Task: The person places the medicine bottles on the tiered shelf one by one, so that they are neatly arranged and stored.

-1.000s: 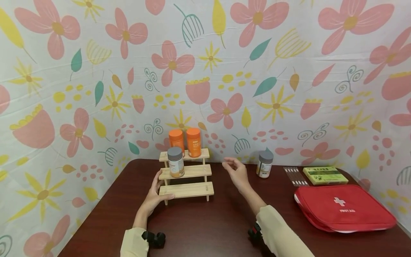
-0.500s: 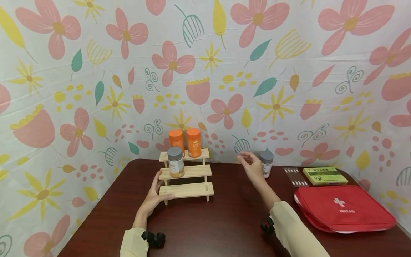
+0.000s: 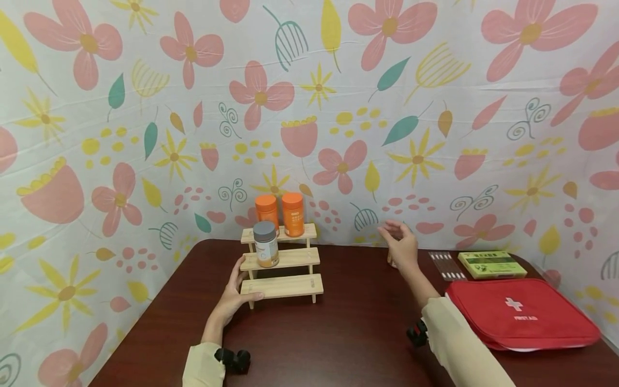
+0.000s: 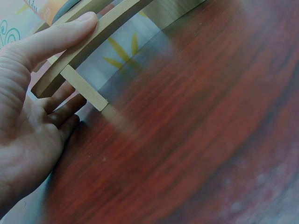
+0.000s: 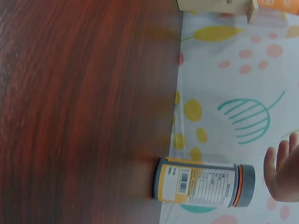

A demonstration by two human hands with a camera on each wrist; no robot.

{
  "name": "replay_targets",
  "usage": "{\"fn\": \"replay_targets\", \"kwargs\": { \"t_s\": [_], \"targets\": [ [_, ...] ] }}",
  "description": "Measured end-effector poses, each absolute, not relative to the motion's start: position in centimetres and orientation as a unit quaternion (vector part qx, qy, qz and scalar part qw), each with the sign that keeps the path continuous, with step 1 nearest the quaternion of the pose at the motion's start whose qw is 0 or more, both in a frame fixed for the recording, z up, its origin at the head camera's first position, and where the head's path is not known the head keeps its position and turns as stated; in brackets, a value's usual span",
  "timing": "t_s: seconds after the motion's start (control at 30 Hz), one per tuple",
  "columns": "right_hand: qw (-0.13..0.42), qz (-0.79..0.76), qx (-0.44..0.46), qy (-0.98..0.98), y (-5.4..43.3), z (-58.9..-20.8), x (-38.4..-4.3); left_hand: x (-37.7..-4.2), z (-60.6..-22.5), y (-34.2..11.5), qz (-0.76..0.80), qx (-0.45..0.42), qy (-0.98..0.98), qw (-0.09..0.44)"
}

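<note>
A three-step wooden display rack [image 3: 285, 286] stands on the table at the left. My left hand [image 3: 231, 295] grips its left end. In the left wrist view the thumb [image 4: 70, 35] lies on top of the lowest step, with the other fingers behind. One grey-lidded bottle [image 3: 266, 251] is upright on the middle step. Two orange bottles [image 3: 293, 217] are side by side on the top step. My right hand [image 3: 402, 247], fingers loosely bent and holding nothing, hides most of another grey-lidded bottle [image 5: 201, 183]. In the right wrist view a small gap separates the hand from that bottle's lid.
At the right lies a red first aid pouch [image 3: 519, 317]. Behind it are a yellow-green box [image 3: 492, 265] and a clear pack of cotton swabs [image 3: 447, 266]. A flowered cloth [image 3: 338, 107] hangs along the back of the dark wooden table [image 3: 348, 333].
My right hand has moved rightward, away from the rack and over to the grey-lidded bottle, now mostly covering it. The left hand stays on the rack.
</note>
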State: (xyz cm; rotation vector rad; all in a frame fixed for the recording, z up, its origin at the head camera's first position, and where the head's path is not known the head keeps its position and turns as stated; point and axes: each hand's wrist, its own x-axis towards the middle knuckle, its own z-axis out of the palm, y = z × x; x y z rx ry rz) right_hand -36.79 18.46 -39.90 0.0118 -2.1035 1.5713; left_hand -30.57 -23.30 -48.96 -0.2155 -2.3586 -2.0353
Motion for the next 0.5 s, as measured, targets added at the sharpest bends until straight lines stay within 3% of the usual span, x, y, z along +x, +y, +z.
{"fn": "replay_targets", "kwargs": {
  "t_s": [0.3, 0.5],
  "targets": [
    [0.303, 0.565, -0.015, -0.768, 19.8, -40.4, -37.4, -30.6, -48.9, -23.3, -0.654, -0.065, -0.753, 0.007],
    [0.301, 0.574, -0.025, -0.761, 20.6, -40.9, -37.5, -30.7, -49.0, -23.3, -0.654, -0.061, -0.754, 0.009]
  ]
}}
